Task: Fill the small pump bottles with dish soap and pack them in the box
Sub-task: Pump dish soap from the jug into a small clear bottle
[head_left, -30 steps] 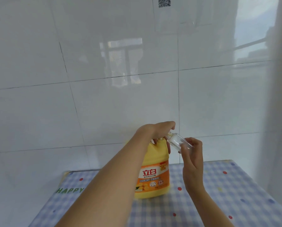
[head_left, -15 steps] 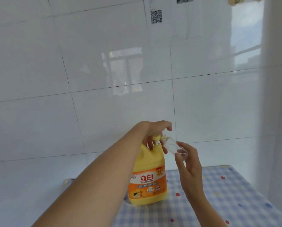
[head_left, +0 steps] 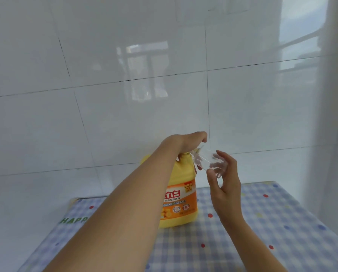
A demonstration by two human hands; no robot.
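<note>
The small clear bottle (head_left: 209,163), pinched tilted in the curled fingers of the right hand (head_left: 225,185), had closed its neck onto the spout of the dish soap jug (head_left: 180,193) standing on the checked tablecloth (head_left: 262,222); the left hand (head_left: 185,144) stayed curled over the pump head, so filling seemed underway

A small clear bottle (head_left: 209,162), tilted, has its neck at the pump of an upright yellow soap jug (head_left: 181,203).

The jug (head_left: 181,195) stands on my desk (head_left: 262,222), before the wall (head_left: 125,95). My left grip (head_left: 185,143) clasps its top; my right grip (head_left: 225,185) holds the bottle (head_left: 209,161) just right.
</note>
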